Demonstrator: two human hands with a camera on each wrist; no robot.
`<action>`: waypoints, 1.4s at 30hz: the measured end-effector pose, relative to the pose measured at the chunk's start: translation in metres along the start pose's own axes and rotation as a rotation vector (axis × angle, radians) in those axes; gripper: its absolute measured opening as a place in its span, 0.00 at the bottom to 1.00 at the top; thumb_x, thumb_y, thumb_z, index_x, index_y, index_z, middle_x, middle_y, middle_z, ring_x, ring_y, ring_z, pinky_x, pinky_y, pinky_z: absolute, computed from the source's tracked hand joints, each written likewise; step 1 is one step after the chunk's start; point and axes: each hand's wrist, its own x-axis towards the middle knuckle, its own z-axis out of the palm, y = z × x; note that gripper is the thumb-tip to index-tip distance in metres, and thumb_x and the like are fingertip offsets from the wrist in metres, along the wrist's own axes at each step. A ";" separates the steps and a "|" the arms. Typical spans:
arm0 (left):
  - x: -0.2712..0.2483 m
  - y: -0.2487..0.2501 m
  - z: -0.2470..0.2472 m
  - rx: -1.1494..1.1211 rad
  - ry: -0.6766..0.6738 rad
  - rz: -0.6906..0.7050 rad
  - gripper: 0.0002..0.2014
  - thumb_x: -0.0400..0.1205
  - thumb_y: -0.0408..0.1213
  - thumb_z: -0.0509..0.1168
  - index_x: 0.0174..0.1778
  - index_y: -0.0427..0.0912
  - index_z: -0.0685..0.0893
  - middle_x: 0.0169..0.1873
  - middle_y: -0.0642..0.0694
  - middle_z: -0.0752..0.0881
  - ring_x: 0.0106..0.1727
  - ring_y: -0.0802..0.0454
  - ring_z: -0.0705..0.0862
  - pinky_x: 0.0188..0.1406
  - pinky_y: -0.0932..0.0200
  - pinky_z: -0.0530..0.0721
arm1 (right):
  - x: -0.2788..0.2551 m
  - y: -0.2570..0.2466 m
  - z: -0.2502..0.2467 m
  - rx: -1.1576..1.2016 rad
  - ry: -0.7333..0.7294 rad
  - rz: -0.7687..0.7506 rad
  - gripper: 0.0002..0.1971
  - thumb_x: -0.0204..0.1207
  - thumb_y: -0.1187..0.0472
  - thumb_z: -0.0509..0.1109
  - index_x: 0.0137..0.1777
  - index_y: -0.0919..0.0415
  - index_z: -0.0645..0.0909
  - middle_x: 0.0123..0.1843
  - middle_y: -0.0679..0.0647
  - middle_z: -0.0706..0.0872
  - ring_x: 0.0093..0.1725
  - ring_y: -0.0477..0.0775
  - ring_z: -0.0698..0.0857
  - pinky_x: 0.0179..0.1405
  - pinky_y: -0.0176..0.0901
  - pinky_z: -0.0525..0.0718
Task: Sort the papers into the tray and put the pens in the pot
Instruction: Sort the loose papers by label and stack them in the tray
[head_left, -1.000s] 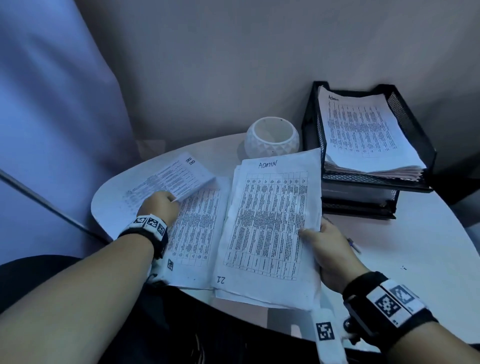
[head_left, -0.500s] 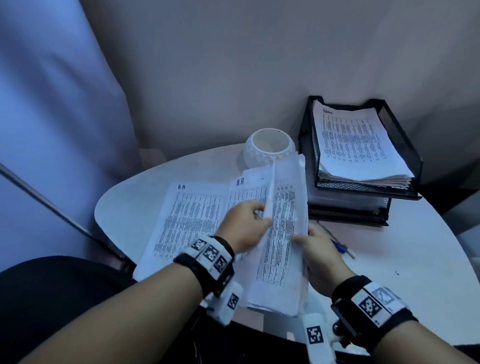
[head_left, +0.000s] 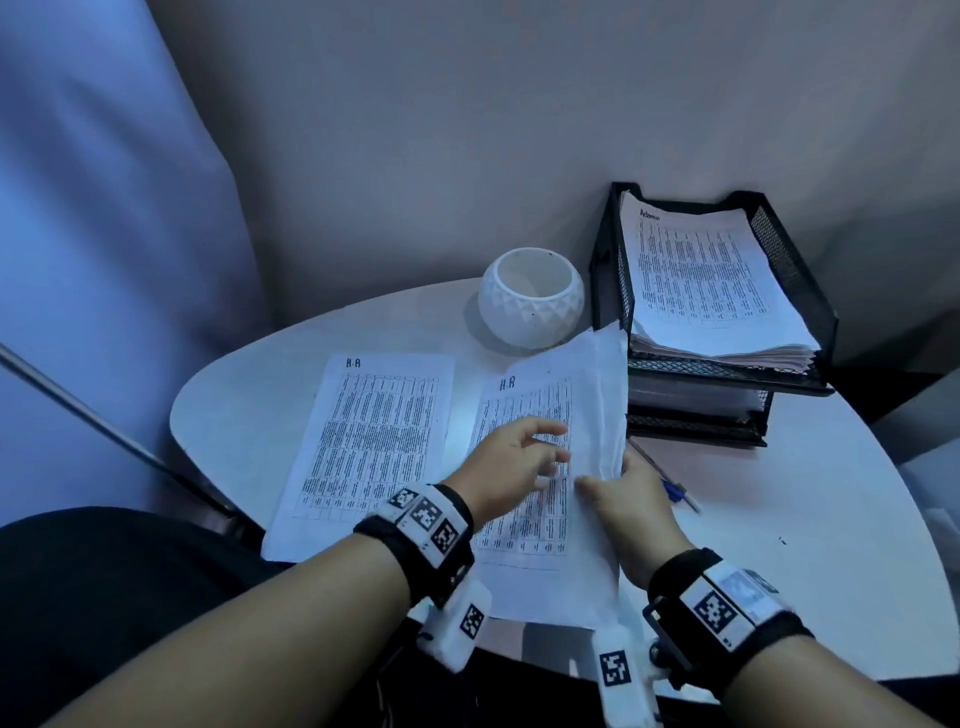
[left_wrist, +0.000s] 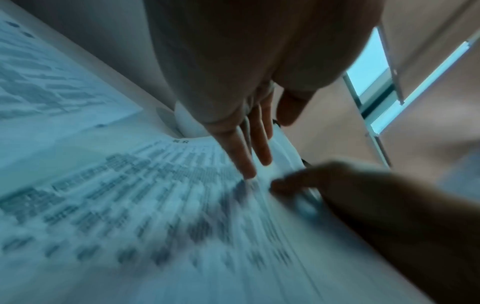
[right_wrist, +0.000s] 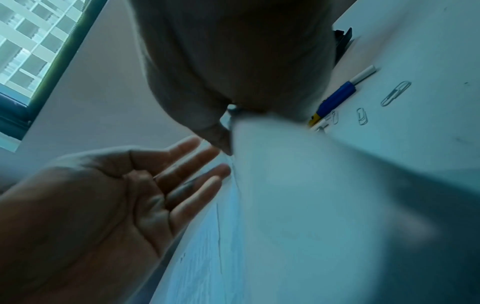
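Observation:
A printed sheet headed H.R (head_left: 375, 441) lies flat on the left of the table. Beside it is a stack of papers (head_left: 524, 499), also with an H.R sheet on top. My right hand (head_left: 626, 501) pinches several upturned sheets (head_left: 602, 400) at the stack's right edge, the thumb (right_wrist: 222, 142) pressed on them. My left hand (head_left: 517, 460) is open over the stack, its fingertips (left_wrist: 249, 171) touching the top sheet. A blue pen (head_left: 672, 486) lies just right of my right hand. The white pot (head_left: 530, 296) stands behind, and the black mesh tray (head_left: 789, 260) holds an Admin pile (head_left: 701, 280).
The round white table (head_left: 810, 519) has bare room on the right. Small paper clips (right_wrist: 394, 93) lie near the blue pen (right_wrist: 337, 95). The tray has a lower tier (head_left: 696, 415). A wall stands close behind and a metal rod (head_left: 104, 421) runs at the left.
My left hand laid the H.R sheet flat on the left, moved right to the stack, and now lies open on it. The Admin top sheets were turned up to the right in my right hand.

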 end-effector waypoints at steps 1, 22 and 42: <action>0.006 -0.001 -0.014 0.057 0.016 0.013 0.13 0.88 0.33 0.65 0.67 0.50 0.85 0.60 0.44 0.90 0.57 0.52 0.87 0.63 0.52 0.85 | 0.002 0.002 -0.002 -0.014 0.022 0.004 0.17 0.69 0.71 0.68 0.54 0.55 0.88 0.46 0.58 0.95 0.46 0.67 0.94 0.50 0.73 0.92; 0.017 -0.106 -0.200 0.471 0.761 -0.506 0.31 0.73 0.37 0.81 0.71 0.40 0.78 0.53 0.40 0.90 0.47 0.39 0.88 0.49 0.48 0.88 | 0.001 -0.008 -0.006 -0.018 0.048 -0.008 0.13 0.78 0.74 0.67 0.57 0.61 0.86 0.49 0.60 0.95 0.46 0.64 0.95 0.47 0.62 0.94; -0.075 0.022 -0.127 -0.457 0.333 0.020 0.16 0.88 0.27 0.63 0.69 0.23 0.83 0.64 0.22 0.87 0.58 0.30 0.89 0.60 0.33 0.89 | -0.070 -0.062 -0.022 0.364 -0.037 -0.045 0.19 0.81 0.79 0.57 0.65 0.70 0.84 0.58 0.70 0.92 0.55 0.70 0.90 0.62 0.69 0.87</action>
